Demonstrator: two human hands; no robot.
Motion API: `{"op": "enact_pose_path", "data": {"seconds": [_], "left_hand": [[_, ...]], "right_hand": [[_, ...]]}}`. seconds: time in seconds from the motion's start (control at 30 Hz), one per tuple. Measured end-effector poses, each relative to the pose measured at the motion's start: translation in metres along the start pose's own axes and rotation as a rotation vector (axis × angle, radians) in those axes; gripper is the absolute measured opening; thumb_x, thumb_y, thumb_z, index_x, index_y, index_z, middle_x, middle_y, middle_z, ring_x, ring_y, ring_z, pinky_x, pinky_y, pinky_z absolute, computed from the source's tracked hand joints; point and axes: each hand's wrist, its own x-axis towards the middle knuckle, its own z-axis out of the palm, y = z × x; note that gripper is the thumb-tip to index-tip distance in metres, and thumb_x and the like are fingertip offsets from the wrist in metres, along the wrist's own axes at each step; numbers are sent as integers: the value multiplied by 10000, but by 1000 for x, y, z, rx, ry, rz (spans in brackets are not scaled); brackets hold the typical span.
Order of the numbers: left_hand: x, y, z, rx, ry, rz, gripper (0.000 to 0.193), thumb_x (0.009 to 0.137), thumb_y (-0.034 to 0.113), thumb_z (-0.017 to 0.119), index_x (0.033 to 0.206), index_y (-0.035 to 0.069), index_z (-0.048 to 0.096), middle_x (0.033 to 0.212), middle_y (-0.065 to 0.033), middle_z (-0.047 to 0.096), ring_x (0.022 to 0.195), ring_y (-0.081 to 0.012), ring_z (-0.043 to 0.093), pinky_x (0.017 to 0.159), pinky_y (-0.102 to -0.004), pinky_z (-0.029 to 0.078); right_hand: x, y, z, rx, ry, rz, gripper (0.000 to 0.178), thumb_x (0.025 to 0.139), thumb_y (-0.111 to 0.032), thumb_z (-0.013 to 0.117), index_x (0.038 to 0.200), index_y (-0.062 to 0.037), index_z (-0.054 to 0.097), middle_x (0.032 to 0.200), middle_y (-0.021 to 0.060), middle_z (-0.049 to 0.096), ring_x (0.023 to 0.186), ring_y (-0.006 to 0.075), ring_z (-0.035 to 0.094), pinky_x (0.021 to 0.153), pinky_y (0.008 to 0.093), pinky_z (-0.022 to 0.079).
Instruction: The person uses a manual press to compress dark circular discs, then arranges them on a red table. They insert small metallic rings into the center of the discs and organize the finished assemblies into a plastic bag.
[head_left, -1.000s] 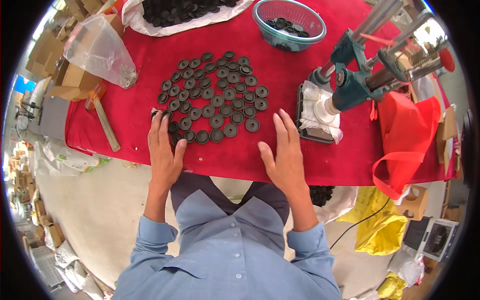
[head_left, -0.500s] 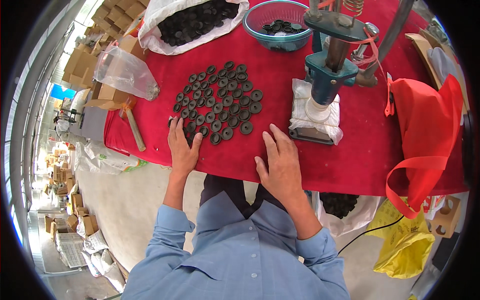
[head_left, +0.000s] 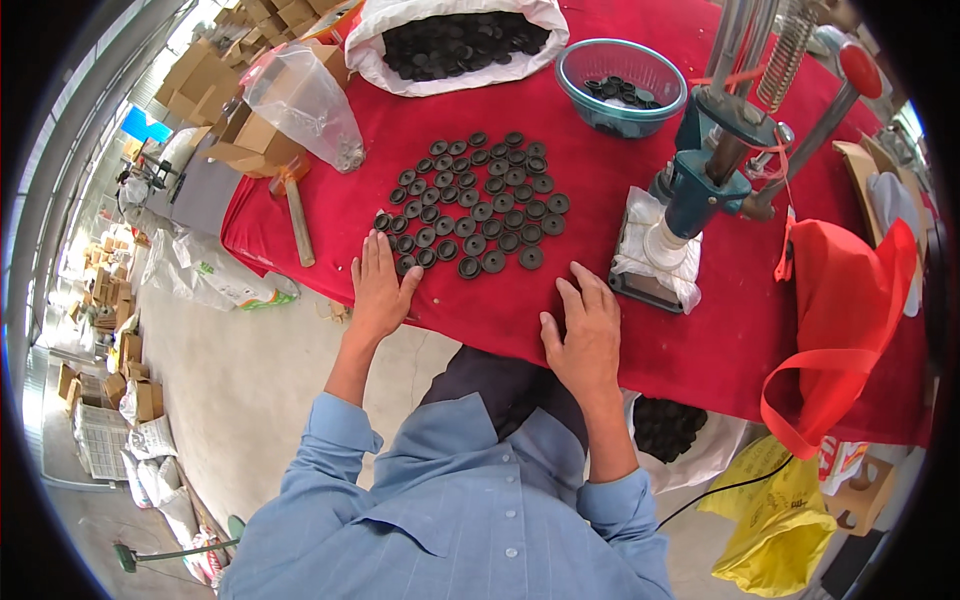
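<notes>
Many small round black caps (head_left: pixel 481 211) lie spread in a single layer on the red cloth (head_left: pixel 470 310). At the near left edge of this group rests my left hand (head_left: pixel 382 290), fingers stretched out, its fingertips close to the nearest caps; nothing is in it. My right hand (head_left: pixel 587 335) lies flat on the cloth near the table's front edge, fingers extended and holding nothing. Just beyond it stands a dark green hand press (head_left: pixel 705 180), its base pad (head_left: pixel 655 250) wrapped in white plastic.
A white sack of black discs (head_left: pixel 465 48) and a teal basket (head_left: pixel 622 95) with more caps stand at the back. Left are a hammer (head_left: pixel 298 220) and a clear plastic bag (head_left: pixel 308 105); right, a red bag (head_left: pixel 845 310). A yellow bag (head_left: pixel 770 525) hangs below the table edge.
The view has turned, so the table looks tilted and shifted to the right. My left hand has drawn slightly back from the caps' near left edge. Both hands stay empty.
</notes>
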Motion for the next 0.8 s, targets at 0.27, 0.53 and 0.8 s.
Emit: {"op": "enact_pose_path", "data": {"seconds": [0.27,0.53,0.8], "left_hand": [[15,-11,-16,-64,64,98,964,1060,563,559,1684,-49,152,1758,-275,166,1642,-414,159,1299,-613,133],[37,-18,-4,-117,50,133,954,1049,531,599,1682,-40,171,1750,-273,191,1632,-426,180,1297,-595,149],[78,-18,-177,-315,597,318,341,1061,161,621,1360,-2,644,1363,-198,669,1276,-365,640,1108,-425,475]], "right_hand": [[3,1,1,-5,30,-25,488,837,-131,798,1289,5,674,1452,191,596,1357,405,547,1142,520,442],[4,-3,-3,-7,9,-33,465,839,-120,790,1277,-4,683,1440,188,611,1352,408,554,1139,514,446],[6,-10,-4,14,-18,47,415,850,-95,757,1254,-16,703,1403,179,645,1337,403,575,1145,510,443]]}}
